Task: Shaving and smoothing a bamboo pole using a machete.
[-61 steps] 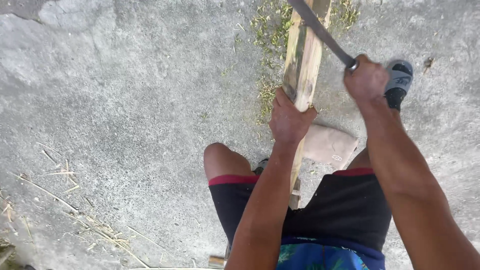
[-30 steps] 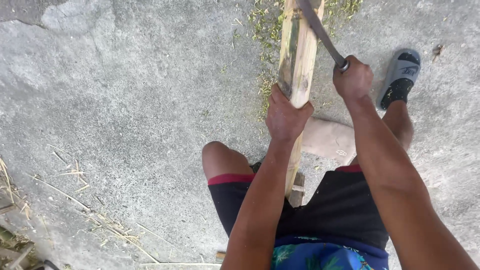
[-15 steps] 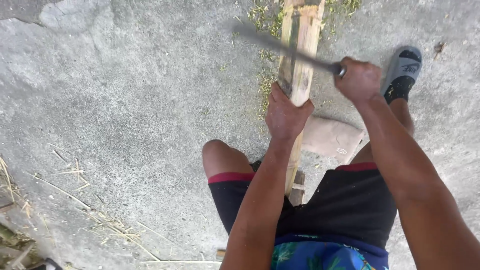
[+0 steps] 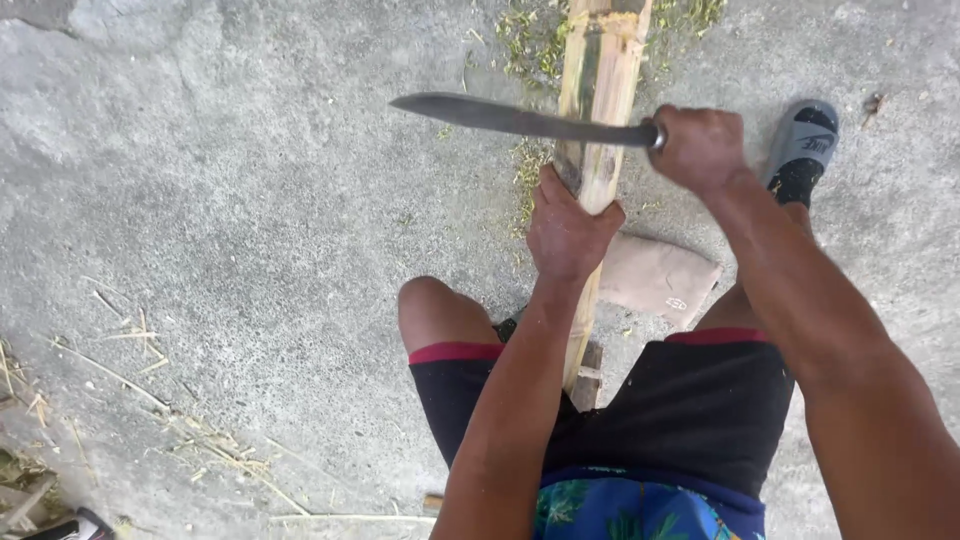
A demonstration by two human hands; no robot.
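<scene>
left hand (image 4: 566, 232) grips the bamboo pole (image 4: 601, 90), right hand (image 4: 697, 147) clenches the machete (image 4: 520, 120) across it.

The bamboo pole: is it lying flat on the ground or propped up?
Propped at a slant. The left hand grips the bamboo pole between the knees; the right hand holds a long knife across it.

My one head-worn camera looks steeply down and forward, close over my forearms and thighs, onto the concrete ground (image 4: 220, 230) around my feet.
</scene>
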